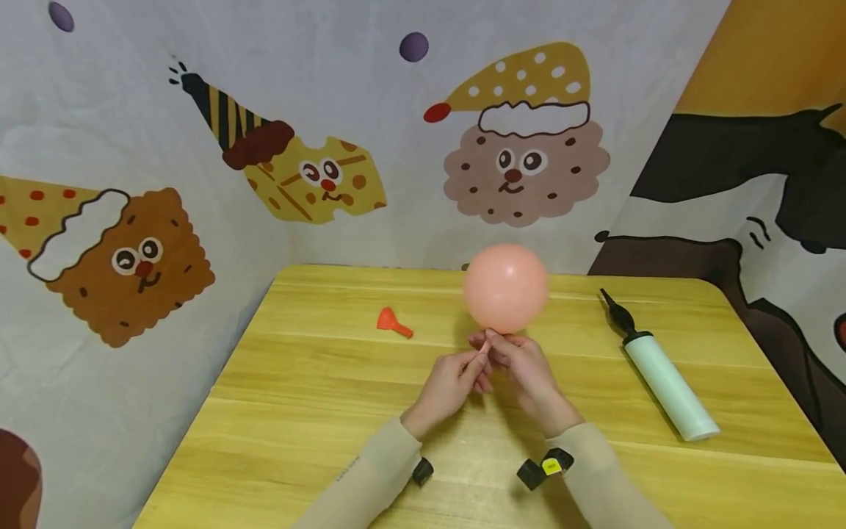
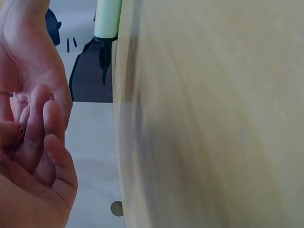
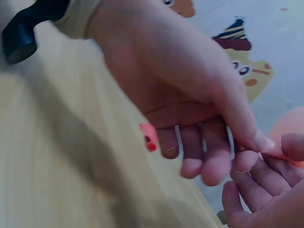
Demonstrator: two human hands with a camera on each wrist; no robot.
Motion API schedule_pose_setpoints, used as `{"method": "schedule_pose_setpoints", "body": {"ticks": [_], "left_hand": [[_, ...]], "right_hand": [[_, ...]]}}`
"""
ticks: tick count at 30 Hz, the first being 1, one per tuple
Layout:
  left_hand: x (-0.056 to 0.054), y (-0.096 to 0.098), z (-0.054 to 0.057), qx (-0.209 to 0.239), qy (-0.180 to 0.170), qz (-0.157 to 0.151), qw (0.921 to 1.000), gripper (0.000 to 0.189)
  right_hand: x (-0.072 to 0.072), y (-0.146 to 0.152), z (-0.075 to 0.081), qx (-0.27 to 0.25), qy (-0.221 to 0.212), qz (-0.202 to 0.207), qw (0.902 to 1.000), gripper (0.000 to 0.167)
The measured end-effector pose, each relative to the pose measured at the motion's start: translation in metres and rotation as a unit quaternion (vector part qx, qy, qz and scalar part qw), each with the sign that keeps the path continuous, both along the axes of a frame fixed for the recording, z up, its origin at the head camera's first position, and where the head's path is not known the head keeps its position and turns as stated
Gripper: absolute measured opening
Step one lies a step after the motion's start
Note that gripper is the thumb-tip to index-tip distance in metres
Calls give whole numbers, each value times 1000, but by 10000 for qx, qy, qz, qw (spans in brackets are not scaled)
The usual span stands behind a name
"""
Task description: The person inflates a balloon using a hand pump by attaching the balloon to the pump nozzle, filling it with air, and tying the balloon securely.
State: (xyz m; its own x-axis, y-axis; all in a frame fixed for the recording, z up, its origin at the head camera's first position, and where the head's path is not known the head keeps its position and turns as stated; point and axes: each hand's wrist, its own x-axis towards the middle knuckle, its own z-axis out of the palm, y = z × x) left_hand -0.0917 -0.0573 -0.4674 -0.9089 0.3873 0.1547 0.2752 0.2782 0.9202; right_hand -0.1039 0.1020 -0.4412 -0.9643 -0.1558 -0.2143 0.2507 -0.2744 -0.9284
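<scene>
A round, inflated pink balloon [image 1: 506, 288] stands above the far part of the wooden table, its neck pointing down toward both hands. My left hand [image 1: 449, 386] pinches the end of the neck between thumb and forefinger. Nearer the balloon's body, my right hand [image 1: 532, 371] pinches the neck from the other side. The right wrist view shows the neck stretched between the left hand [image 3: 190, 90] and the right hand [image 3: 270, 190]. In the left wrist view, the balloon is out of frame and both hands meet at the left.
A limp red balloon [image 1: 394, 323] lies on the table [image 1: 297, 411] to the left. On the right lies a pale green hand pump [image 1: 670, 386] with a black nozzle, angled away. Cartoon-printed cloth [image 1: 410, 198] hangs behind the table. Black cameras [image 1: 545, 468] are strapped at both wrists.
</scene>
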Motion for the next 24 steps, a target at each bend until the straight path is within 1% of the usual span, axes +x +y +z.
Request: {"method": "schedule_pose_setpoints", "body": {"ticks": [2, 5, 11, 14, 17, 19, 21, 24], "left_hand": [[1, -2, 2, 51, -133, -129, 9998, 36], [3, -6, 2, 132, -225, -294, 9992, 33], [9, -16, 1, 138, -260, -436, 9986, 31], [13, -18, 1, 196, -345, -500, 9980, 31], [15, -15, -1, 156, -349, -539, 9978, 32], [16, -11, -2, 104, -286, -561, 9980, 33], [17, -8, -3, 7, -159, -534, 9984, 34], [18, -3, -1, -143, 56, -535, 9985, 37]], "right_hand": [[-1, 5, 4, -256, 22, -9, 9997, 29], [-3, 11, 10, -631, 100, 2, 9980, 25], [-4, 17, 19, -1341, 211, -14, 9907, 26], [-4, 12, 21, -1625, 79, -177, 9865, 25], [-2, 4, 21, -1889, -198, -476, 9807, 26], [0, -2, 21, -1983, -348, -623, 9775, 25], [1, -7, 19, -1968, -421, -647, 9774, 25], [2, -12, 18, -1741, -357, -453, 9830, 24]]}}
